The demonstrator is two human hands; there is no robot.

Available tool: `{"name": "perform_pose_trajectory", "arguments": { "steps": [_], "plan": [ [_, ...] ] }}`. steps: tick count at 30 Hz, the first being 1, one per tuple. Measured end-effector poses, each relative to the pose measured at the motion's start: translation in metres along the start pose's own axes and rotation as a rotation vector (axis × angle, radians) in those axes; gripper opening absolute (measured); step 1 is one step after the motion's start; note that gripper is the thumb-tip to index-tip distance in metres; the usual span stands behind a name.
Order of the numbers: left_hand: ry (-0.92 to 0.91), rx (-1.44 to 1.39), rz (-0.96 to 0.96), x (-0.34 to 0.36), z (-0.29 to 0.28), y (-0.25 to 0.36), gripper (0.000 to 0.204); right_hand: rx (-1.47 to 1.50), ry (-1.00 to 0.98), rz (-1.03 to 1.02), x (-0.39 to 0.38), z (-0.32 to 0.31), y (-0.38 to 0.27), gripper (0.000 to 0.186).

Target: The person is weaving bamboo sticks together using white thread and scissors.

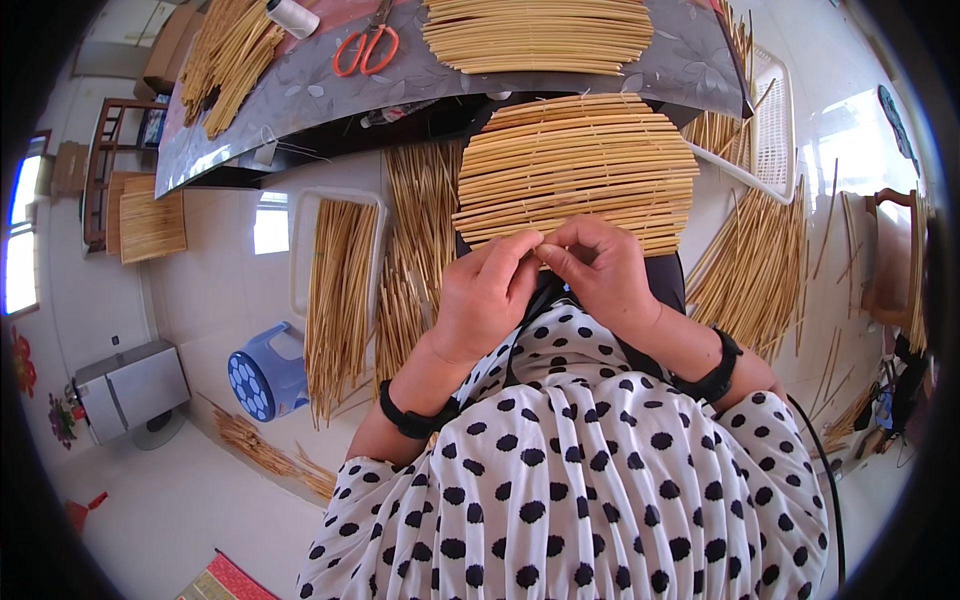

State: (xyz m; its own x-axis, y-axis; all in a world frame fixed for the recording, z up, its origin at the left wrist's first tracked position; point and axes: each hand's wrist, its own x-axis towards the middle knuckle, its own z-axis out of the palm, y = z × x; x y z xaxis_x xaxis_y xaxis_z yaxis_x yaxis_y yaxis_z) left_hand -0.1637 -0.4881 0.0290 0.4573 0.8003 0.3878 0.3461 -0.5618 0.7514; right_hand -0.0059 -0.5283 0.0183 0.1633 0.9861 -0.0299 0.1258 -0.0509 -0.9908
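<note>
A rounded mat of straw-coloured stalks (578, 170) lies across my lap, its rows tied with thin thread. At its near edge my left hand (485, 295) is closed, thumb and forefinger pinched together. My right hand (605, 275) pinches right beside it, the fingertips of both almost touching. Whatever is between the fingertips, perhaps thread, is too small to make out. Beyond the lap, a second stalk mat (540, 35) rests on the table. Orange-handled scissors (365, 52) lie to its left, with a white thread spool (292, 17) farther left.
The grey patterned table (680, 65) spans the far side. Loose stalks (235, 65) are piled on its left end. A white tray (298, 250) of stalks and a blue stool (265, 372) stand left. On the right are a white basket (782, 130) and stalks on the floor (755, 265).
</note>
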Motion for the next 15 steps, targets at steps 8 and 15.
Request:
{"name": "perform_pose_trajectory", "arguments": {
  "steps": [8, 15],
  "plan": [
    [-0.062, 0.047, 0.088, 0.0, -0.004, -0.001, 0.034, -0.014, -0.051, -0.068, 0.0, -0.001, -0.001, 0.008],
    [-0.069, -0.064, -0.162, 0.005, -0.016, -0.002, 0.017, 0.243, -0.217, 0.309, 0.001, -0.011, -0.003, 0.013]
  ]
}}
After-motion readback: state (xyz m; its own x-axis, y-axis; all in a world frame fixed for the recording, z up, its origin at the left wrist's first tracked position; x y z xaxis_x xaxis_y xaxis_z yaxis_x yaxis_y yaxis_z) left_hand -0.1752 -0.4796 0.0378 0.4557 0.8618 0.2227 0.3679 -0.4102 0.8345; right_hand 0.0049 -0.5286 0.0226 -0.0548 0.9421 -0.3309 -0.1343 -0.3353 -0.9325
